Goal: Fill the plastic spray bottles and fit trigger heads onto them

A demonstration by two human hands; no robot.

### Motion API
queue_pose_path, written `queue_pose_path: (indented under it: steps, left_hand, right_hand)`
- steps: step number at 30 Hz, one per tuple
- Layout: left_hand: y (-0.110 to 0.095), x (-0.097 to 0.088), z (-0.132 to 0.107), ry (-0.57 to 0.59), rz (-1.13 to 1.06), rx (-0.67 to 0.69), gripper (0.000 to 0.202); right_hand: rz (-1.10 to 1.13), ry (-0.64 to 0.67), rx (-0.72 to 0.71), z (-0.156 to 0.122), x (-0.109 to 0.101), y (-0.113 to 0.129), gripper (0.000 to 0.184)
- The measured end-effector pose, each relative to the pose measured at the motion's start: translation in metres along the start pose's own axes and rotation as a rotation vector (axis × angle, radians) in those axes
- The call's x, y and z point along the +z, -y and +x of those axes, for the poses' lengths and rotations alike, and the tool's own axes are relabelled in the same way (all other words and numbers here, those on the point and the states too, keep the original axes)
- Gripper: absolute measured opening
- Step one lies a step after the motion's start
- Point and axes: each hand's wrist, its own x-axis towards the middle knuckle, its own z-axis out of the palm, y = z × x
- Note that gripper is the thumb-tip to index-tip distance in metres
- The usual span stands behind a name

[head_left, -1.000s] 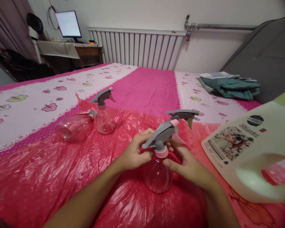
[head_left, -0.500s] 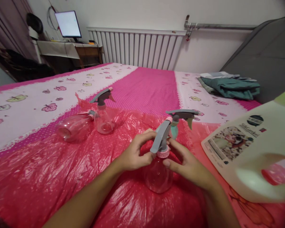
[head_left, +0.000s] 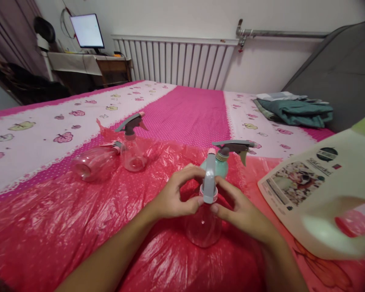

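Our left hand (head_left: pixel 182 191) pinches the grey trigger head (head_left: pixel 210 178), our right hand (head_left: pixel 239 202) the near clear spray bottle (head_left: pixel 203 228); likely a twisting step, next needing steady support.

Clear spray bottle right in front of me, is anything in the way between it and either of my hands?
Nothing visible is: your left hand and right hand are both at the top of the clear spray bottle. The green spray bottle is beyond it, not in between.
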Motion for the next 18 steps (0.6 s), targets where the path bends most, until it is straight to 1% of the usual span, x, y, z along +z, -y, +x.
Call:
queue_pose_path:
  steps: [7, 12, 18]
  left_hand:
    - [-0.004, -0.001, 0.004, 0.016, 0.006, 0.049, 0.037]
    - [-0.004, -0.002, 0.006, 0.041, -0.008, 0.082, 0.035]
    - [-0.003, -0.004, 0.006, 0.049, -0.029, 0.057, 0.031]
  right_hand:
    - [-0.025, -0.009, 0.005, 0.000, 0.000, -0.001, 0.033]
    - [-0.014, -0.039, 0.044, -0.003, 0.001, -0.007, 0.055]
    - [-0.010, -0.051, 0.110, -0.004, 0.002, -0.010, 0.057]
